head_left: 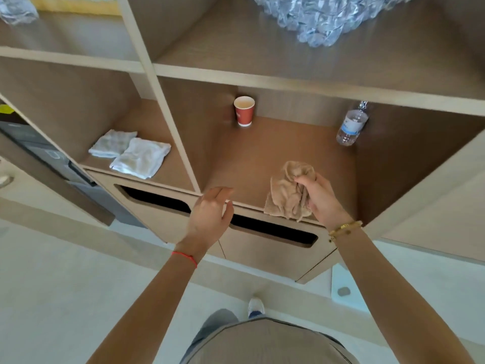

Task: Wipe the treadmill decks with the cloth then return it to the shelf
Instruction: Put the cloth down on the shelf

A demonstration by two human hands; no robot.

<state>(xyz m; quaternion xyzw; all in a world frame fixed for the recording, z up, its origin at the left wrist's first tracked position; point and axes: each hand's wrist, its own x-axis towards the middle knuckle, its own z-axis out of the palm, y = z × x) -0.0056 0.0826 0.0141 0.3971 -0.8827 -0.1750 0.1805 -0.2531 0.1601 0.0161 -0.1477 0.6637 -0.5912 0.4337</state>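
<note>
A crumpled beige cloth (287, 195) hangs at the front edge of the wooden shelf (249, 158), bunched in my right hand (319, 198), whose fingers grip its right side. The cloth's lower edge drapes over the shelf's front lip. My left hand (210, 214) hovers to the left of the cloth near the shelf's front edge, fingers relaxed and holding nothing. No treadmill is in view.
A red paper cup (244, 111) and a plastic water bottle (351, 126) stand at the back of the same compartment. Two folded white towels (131, 153) lie in the left compartment. Bubble wrap (322, 17) sits on the shelf above. Slotted cabinet doors (262, 248) are below.
</note>
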